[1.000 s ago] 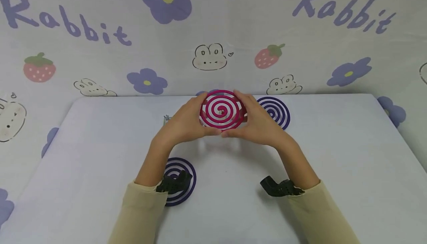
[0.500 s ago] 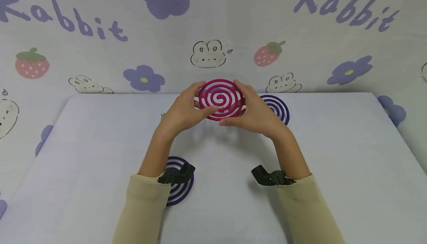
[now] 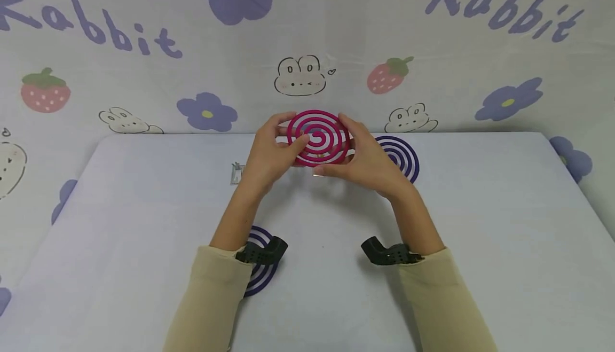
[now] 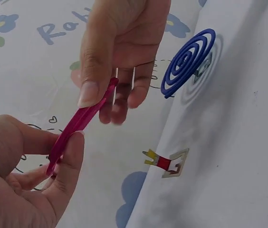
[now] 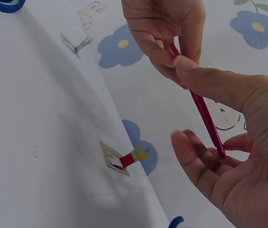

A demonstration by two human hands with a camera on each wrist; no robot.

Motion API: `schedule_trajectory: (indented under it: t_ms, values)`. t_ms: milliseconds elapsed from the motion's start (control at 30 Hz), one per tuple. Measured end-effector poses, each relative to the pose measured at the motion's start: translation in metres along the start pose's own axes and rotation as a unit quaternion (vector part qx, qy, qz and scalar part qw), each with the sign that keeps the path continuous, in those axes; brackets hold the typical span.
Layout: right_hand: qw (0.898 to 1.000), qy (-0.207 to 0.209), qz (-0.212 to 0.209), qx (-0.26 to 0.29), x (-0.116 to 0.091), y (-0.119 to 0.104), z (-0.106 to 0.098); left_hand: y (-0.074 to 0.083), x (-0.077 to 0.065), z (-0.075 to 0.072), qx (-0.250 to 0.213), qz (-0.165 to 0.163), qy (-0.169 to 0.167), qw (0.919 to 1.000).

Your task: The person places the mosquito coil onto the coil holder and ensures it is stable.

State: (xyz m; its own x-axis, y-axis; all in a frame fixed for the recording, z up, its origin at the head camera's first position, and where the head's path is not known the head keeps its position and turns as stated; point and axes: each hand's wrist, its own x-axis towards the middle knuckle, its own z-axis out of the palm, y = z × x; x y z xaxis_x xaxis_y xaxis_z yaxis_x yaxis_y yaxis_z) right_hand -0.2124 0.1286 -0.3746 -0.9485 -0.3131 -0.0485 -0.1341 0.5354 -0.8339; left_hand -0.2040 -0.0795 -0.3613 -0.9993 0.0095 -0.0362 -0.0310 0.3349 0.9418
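Observation:
A magenta mosquito coil [image 3: 315, 138] is held up above the far part of the table, its spiral face towards the head camera. My left hand [image 3: 272, 146] pinches its left side, the thumb lying on the face. My right hand [image 3: 367, 154] grips the right side, with the thumb near the lower rim. Both wrist views show the magenta coil [image 4: 81, 123] edge-on between the hands. Below it, a small metal stand [image 5: 114, 159] with a red and yellow upright tab sits on the table; the hands mostly hide it in the head view.
A dark blue coil [image 3: 401, 155] is at the back right, raised on a metal support [image 4: 204, 66] in the left wrist view. Another blue coil [image 3: 263, 277] lies partly under my left forearm. A second metal stand [image 3: 237, 173] is left of my left hand. A patterned cloth hangs behind.
Both hands have raised the magenta coil and moved it slightly away. My left thumb has shifted from the lower rim onto the coil's face. The left metal stand shows more clearly now.

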Motion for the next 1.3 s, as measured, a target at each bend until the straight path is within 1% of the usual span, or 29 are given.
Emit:
schedule_trajectory:
  t_ms: [133, 233, 433, 533, 700, 800, 967, 1167, 1300]
  values:
    - [1.0, 0.008, 0.005, 0.019, 0.003, -0.002, 0.005, -0.005, 0.004, 0.002, -0.019, -0.013, 0.012, 0.9997]
    - [0.999, 0.023, 0.007, 0.034, 0.005, -0.002, 0.008, -0.007, 0.006, 0.003, -0.029, -0.022, 0.011, 0.9993]
    - [0.993, 0.085, 0.011, 0.081, 0.01, 0.0, 0.016, -0.011, 0.008, 0.005, -0.04, -0.023, 0.006, 0.9989]
    - [0.989, 0.114, 0.02, 0.089, 0.012, 0.001, 0.021, -0.014, 0.009, 0.007, -0.043, -0.026, 0.006, 0.9987]
    - [0.984, 0.139, 0.047, 0.1, 0.014, 0.005, 0.027, -0.019, 0.011, 0.01, -0.041, -0.034, 0.007, 0.9985]
    - [0.982, 0.152, 0.055, 0.093, 0.016, 0.007, 0.03, -0.022, 0.012, 0.012, -0.04, -0.036, 0.005, 0.9985]
    - [0.981, 0.175, 0.049, 0.07, 0.018, 0.009, 0.032, -0.026, 0.014, 0.015, -0.022, -0.041, 0.001, 0.9989]
    - [0.979, 0.189, 0.052, 0.053, 0.018, 0.012, 0.036, -0.032, 0.016, 0.019, -0.015, -0.052, -0.005, 0.9985]
    - [0.979, 0.196, 0.047, 0.039, 0.017, 0.014, 0.038, -0.034, 0.015, 0.02, -0.015, -0.055, -0.007, 0.9984]
